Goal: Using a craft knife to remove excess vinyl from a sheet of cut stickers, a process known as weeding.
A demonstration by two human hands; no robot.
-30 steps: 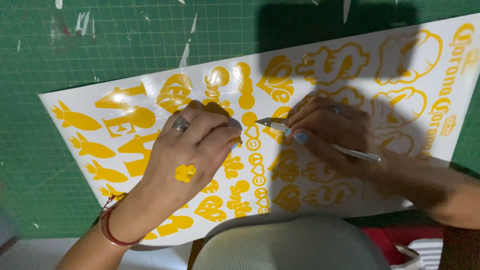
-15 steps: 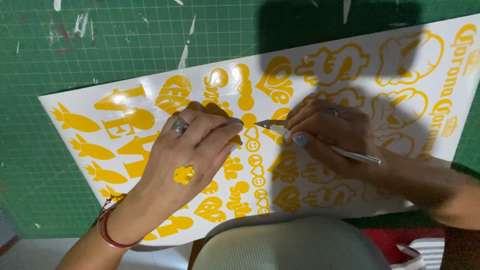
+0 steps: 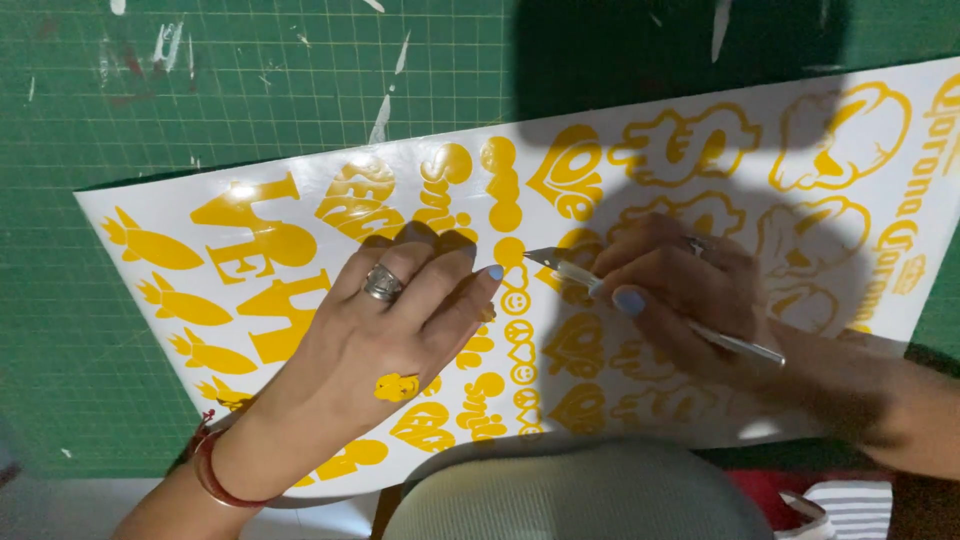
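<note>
Closest to where they're sitting there's a rounded grey cushion-like thing (image 3: 575, 495) at the bottom edge, can't tell exactly what it is. Just past it the left hand (image 3: 395, 335) lies flat and spread on the vinyl sheet (image 3: 640, 160), fingers splayed wide, pinning it down. It has a silver ring (image 3: 381, 284) on one finger, a reddish bracelet (image 3: 208, 470) at the wrist, and a little yellow scrap (image 3: 396, 387) stuck to the back of the hand.

The right hand (image 3: 680, 295) is pinched around a slim craft knife (image 3: 650, 310), held pen-style, blade tip pointing left toward the row of tiny round yellow faces between the two hands.

The sheet itself is glossy white backing with bright yellow cut shapes: carrot-ish figures on the left, chunky letters, hearts, puffy cloud outlines further right. My guess is it handles thin, light and floppy, slick on top, so it'd slide unless pressed flat like that. The small pieces look easy to tear or stretch, and I'd lift them by a corner with the blade tip.

Beyond it all is a green gridded cutting mat (image 3: 250, 90), scuffed, with white slivers scattered on it.
</note>
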